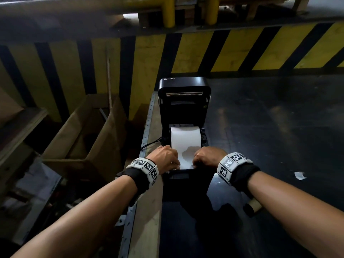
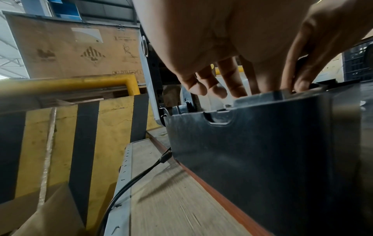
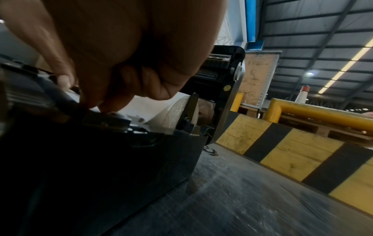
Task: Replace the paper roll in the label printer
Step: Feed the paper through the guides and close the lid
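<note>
The dark worktop (image 1: 270, 127) runs up to a yellow-and-black striped barrier (image 1: 204, 53) along its far edge, with yellow pipe rails (image 1: 168, 12) beyond that. The black label printer (image 1: 183, 112) stands close to the worktop's left edge, its lid (image 1: 184, 86) swung up and back towards the barrier, so the bay lies open. A white paper roll (image 1: 185, 138) sits in that bay between the side guides, and its loose end is drawn forward over the printer's front lip. Beside the left edge, lower down, stands an open cardboard box (image 1: 83, 133). The left hand (image 1: 163, 159) is at the front left of the bay, fingers bent down onto the paper's left margin and thumb at the lip; the right hand (image 1: 208, 158) mirrors it at the front right, fingers curled and pinching the paper's right margin against the lip. A black cable (image 2: 141, 174) trails from the printer's left side along the worktop edge. A small torn paper scrap (image 1: 300, 175) lies well to the right, and a cardboard tube (image 1: 253, 206) lies by the near edge under the right forearm.
</note>
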